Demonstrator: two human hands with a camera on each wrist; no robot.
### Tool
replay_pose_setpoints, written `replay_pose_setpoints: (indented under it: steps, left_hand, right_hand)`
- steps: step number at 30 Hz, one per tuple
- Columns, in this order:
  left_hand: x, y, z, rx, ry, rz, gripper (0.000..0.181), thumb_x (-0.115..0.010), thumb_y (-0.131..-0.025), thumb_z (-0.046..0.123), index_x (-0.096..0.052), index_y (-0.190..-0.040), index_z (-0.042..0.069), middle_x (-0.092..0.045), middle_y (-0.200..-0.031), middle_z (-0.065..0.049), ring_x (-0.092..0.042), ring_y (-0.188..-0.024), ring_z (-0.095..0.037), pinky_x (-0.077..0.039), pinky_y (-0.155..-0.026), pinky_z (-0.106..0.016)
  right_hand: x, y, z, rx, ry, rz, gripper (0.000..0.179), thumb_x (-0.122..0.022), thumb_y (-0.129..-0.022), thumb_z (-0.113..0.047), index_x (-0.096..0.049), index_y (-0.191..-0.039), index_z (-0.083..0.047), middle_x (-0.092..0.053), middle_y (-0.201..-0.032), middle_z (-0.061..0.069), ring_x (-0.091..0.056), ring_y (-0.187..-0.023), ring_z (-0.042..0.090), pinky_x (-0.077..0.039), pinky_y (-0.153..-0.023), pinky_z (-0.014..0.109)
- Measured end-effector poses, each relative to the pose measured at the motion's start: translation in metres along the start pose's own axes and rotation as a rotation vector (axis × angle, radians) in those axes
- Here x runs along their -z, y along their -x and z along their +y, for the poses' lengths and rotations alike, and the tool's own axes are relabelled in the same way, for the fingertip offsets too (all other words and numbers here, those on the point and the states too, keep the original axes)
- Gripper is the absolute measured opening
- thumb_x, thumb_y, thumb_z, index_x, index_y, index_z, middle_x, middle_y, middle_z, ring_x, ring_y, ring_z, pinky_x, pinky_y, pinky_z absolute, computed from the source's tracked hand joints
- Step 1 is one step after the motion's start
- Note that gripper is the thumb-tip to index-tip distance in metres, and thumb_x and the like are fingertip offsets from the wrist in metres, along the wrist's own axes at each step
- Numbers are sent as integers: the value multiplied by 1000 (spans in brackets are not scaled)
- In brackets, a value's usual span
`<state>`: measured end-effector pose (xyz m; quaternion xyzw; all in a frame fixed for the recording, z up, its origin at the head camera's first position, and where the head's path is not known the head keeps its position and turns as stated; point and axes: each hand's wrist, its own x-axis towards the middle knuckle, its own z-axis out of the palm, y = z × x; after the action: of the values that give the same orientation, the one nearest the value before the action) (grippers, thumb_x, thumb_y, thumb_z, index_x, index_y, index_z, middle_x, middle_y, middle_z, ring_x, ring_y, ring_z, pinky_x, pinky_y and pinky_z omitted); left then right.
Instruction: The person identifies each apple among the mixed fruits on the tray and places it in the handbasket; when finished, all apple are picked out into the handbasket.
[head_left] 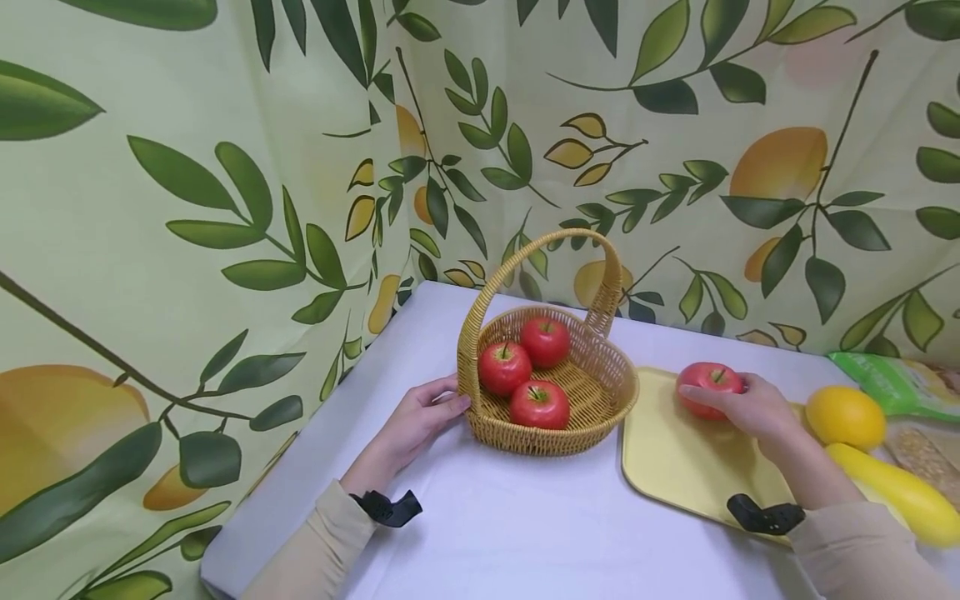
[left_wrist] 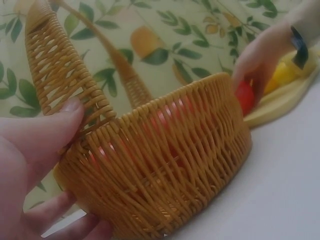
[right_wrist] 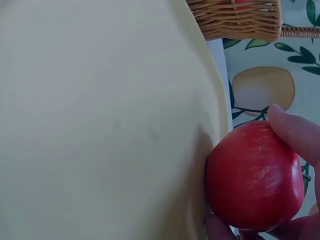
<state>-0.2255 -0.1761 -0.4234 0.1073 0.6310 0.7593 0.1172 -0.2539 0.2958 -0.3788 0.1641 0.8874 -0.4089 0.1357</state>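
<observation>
My left hand (head_left: 420,421) grips the wicker basket (head_left: 543,442) at the base of its handle. In the left wrist view the thumb (left_wrist: 70,112) presses the handle's foot while the other fingers lie along the side. Three red apples sit inside, one at the back (head_left: 546,340), one at the left (head_left: 498,371) and one in front (head_left: 542,406). To the right, my right hand (head_left: 765,408) holds a fourth red apple (right_wrist: 255,177) between thumb and fingers, over the far part of a pale yellow tray (head_left: 675,475). Whether this apple touches the tray, I cannot tell.
Right of the tray lie an orange (head_left: 846,418) and a long yellow fruit or vegetable (head_left: 900,496). Behind them is a green packet (head_left: 892,383). White cloth (head_left: 480,525) covers the table, and leaf-patterned curtains (head_left: 480,125) stand at the back and left.
</observation>
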Motion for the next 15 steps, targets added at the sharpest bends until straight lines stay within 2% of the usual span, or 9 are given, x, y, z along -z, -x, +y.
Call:
replay_pose_setpoints:
  steps: [7,10,15]
  left_hand:
    - [0,0,2,-11,5,-4,27,-72,-96,10,-70,-122,2,-31,-164,-15,-39,-145,-31,-43,-111,-40]
    - [-1,-1,2,-7,8,-6,26,-73,-95,11,-72,-120,5,-32,-163,-15,-41,-143,-31,-43,-111,-40]
    - [-2,0,1,-2,11,1,27,-75,-95,12,-71,-120,4,-32,-163,-16,-45,-140,-31,-44,-111,-42]
  right_hand:
    - [-4,1,-4,-26,-48,5,131,-71,-81,-73,-5,-155,13,-19,-153,41,-27,-133,57,-40,-101,73]
    - [-5,0,-5,-29,-71,-7,130,-70,-82,-73,-3,-156,11,-17,-154,41,-24,-134,57,-38,-102,74]
    - [-5,1,-3,-13,-95,-27,131,-69,-82,-75,-3,-156,11,-18,-154,40,-25,-135,56,-40,-102,73]
